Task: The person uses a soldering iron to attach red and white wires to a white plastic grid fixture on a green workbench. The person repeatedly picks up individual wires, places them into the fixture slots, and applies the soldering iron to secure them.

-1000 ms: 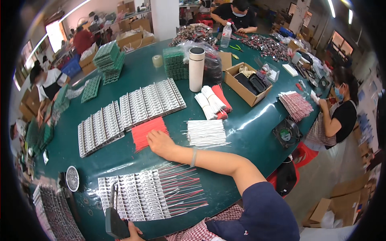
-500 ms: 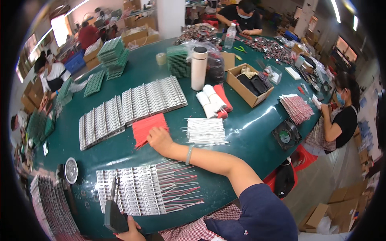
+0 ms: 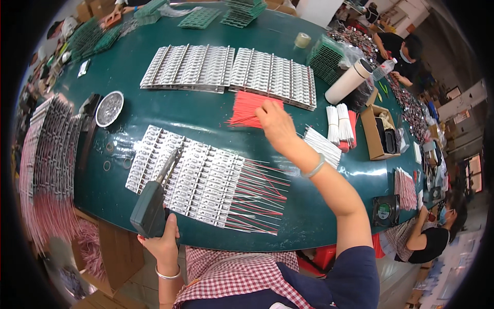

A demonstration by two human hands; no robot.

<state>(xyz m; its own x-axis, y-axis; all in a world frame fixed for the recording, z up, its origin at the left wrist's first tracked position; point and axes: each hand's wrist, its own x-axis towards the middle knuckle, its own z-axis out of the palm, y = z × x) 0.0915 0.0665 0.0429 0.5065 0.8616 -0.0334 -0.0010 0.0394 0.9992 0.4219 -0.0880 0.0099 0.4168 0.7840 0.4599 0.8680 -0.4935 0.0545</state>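
Observation:
My left hand (image 3: 163, 242) grips the handle of a dark green soldering gun (image 3: 150, 206). The gun's long metal tip reaches over a panel of small silvery metal parts set in rows (image 3: 198, 180). Red and white wires (image 3: 260, 198) stick out from that panel's right side. Beyond it, my right hand (image 3: 275, 123) rests on a pile of red wires (image 3: 249, 109), fingers curled and pressed together on the strands at its right part. How many strands they pinch is hidden. A pile of white wires (image 3: 323, 147) lies right of my right wrist.
Two more part panels (image 3: 188, 67) lie farther back. At the left are a small metal bowl (image 3: 109, 109) and a tall stack of wired panels (image 3: 49, 154). Bundled white tubes (image 3: 339, 125), a flask (image 3: 349, 81) and a cardboard box (image 3: 371, 134) stand right. Co-workers (image 3: 432, 234) sit around the table.
The view has turned and shifted, so the table appears rotated. My right hand stays at the red wires, its fingers now at the pile's right part. The soldering gun remains in my left hand.

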